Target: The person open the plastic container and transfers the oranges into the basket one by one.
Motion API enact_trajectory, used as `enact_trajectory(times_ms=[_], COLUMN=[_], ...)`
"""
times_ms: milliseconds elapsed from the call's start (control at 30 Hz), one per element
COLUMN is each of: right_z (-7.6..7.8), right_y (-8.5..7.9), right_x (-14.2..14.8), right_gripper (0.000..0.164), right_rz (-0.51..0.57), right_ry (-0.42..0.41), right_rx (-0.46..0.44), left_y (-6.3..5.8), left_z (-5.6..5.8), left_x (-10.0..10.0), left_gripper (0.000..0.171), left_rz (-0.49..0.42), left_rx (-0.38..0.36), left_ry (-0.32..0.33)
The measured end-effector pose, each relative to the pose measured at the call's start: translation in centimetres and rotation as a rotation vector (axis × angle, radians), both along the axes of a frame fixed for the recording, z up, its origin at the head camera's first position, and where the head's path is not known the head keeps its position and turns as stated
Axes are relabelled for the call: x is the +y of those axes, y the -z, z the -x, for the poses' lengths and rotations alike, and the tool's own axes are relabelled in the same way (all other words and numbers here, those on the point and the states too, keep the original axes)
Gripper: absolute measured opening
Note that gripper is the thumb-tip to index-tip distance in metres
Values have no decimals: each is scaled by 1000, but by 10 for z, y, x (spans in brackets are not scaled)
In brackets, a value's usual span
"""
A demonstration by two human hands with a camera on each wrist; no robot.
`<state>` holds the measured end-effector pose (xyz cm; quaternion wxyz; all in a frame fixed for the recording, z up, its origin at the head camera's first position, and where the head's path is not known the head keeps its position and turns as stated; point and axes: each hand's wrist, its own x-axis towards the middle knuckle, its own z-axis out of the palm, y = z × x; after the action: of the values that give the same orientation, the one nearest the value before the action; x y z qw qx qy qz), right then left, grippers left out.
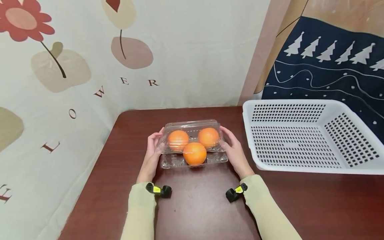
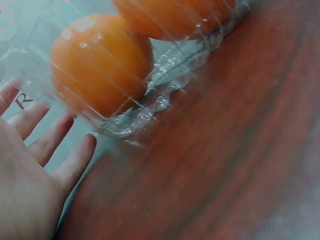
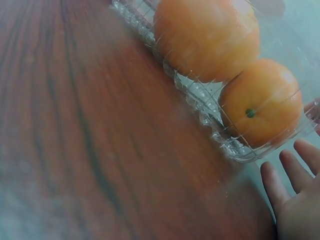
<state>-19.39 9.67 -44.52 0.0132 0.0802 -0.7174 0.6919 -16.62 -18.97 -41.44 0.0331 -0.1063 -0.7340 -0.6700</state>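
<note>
A clear plastic clamshell box [image 1: 217,157] sits on the brown table with three oranges in it: one at the back left [image 1: 178,139], one at the back right [image 1: 208,137] and one in front [image 1: 195,154]. Its lid [image 1: 192,124] leans over the oranges, with its front edge above the base's front rim. My left hand [image 1: 151,155] holds the lid's left side, thumb in front and fingers behind. At the opposite side, my right hand [image 1: 236,154] holds the lid likewise. In both wrist views the lower fingers spread loosely beside the box; the thumbs are hidden there.
A white perforated plastic basket [image 1: 291,145] stands on the table to the right of the box. Behind the table hangs a pale cloth [image 1: 192,60] with flowers and letters. A dark blue cloth [image 1: 324,73] with white trees hangs behind the basket.
</note>
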Motion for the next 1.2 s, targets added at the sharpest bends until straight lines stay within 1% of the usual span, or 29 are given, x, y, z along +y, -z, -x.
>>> enact_trajectory(times_ms=[100, 167, 300, 400, 533, 667, 767, 867, 933, 1000, 1067, 1167, 1200], right_z=[-1, -4, -9, -8, -2, 0, 0, 1, 2, 2, -1, -6, -7], right_y=[-6, -12, -19, -15, -6, 0, 2, 3, 3, 2, -5, -15, -15], right_x=[0, -1, -2, -1, 1, 1, 1, 1, 1, 1, 0, -1, 0], right_gripper=[49, 49, 49, 49, 47, 48, 51, 55, 55, 55, 55, 54, 54], right_rz=[23, 26, 27, 11, -8, -8, -23, -25, -11, 10, 14, -6, -14], right_ry=[-23, -31, -45, -41, -20, -18, -11, -19, -40, -59, -68, -56, -50], right_rx=[21, 27, 14, 7, -3, 3, 19, 42, 57, 62, 55, 42, 38], left_y=[0, 0, 0, 1, 2, 6, 8, 5, 2, -1, -2, 6, 9], left_z=[0, 0, -2, -2, 0, 3, 3, 1, -1, -2, -3, 3, 5], left_x=[0, -1, -2, -3, -5, -7, -7, -5, -4, -3, -2, -5, -6], left_gripper=[51, 53, 52, 51, 51, 50, 49, 49, 50, 50, 50, 49, 48], left_rz=[7, 8, 1, -7, -1, 9, -6, -17, -37, -44, -65, -111, -126], left_rx=[-16, -19, -20, -4, 10, -41, -79, -87, -82, -82, -81, -88, -86], left_ry=[-13, -11, 2, 8, 4, -25, -42, -55, -50, -49, -43, -39, -34])
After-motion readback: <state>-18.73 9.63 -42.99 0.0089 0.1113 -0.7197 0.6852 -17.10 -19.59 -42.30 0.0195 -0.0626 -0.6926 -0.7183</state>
